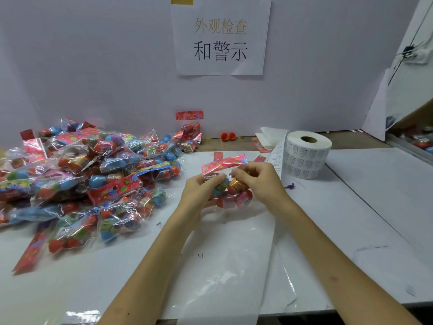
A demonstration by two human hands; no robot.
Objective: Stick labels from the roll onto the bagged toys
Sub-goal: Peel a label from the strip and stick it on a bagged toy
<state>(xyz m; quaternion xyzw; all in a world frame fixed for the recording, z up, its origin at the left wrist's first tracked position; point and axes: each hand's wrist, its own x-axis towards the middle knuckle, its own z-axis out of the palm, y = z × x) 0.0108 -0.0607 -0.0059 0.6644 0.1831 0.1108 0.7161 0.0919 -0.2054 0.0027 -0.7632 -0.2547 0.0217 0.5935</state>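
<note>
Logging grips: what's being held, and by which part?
One bagged toy: left hand grips its left side, right hand pinches its upper part just below the red header.

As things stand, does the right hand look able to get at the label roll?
Probably yes: the label roll stands just beyond the right hand, bare table between, though that hand now pinches the bagged toy.

A pale lilac wall [93, 66] stands behind a white table [375, 195]. A paper sign [220, 38] with printed Chinese characters hangs on this wall, held by yellow tape [182, 0]. At the right stands a tilted white panel [410, 90].
</note>
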